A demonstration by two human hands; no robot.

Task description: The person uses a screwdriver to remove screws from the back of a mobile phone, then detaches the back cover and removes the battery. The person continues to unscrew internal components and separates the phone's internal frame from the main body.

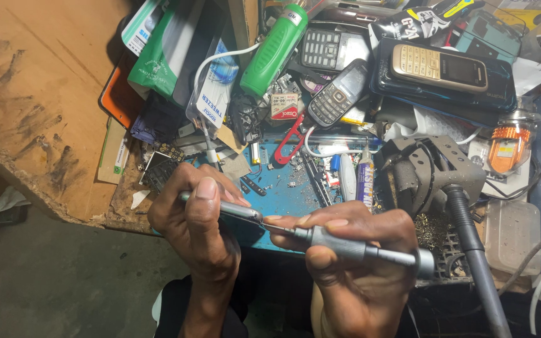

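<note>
the right hand squeezes a grey screwdriver and the left hand grips a thin metal piece at its tip, just above the blue mat, so hold both steady and turn slowly.

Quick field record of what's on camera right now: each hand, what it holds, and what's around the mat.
left hand: grips a slim metal tool
right hand: grips a grey screwdriver, tip toward the left hand's tool
contact: the tip seems to meet the tool; exact touch unclear
mat: blue, small parts scattered
behind: keypad phones, green tube, red tweezers
right side: grey stand, black hose
</note>
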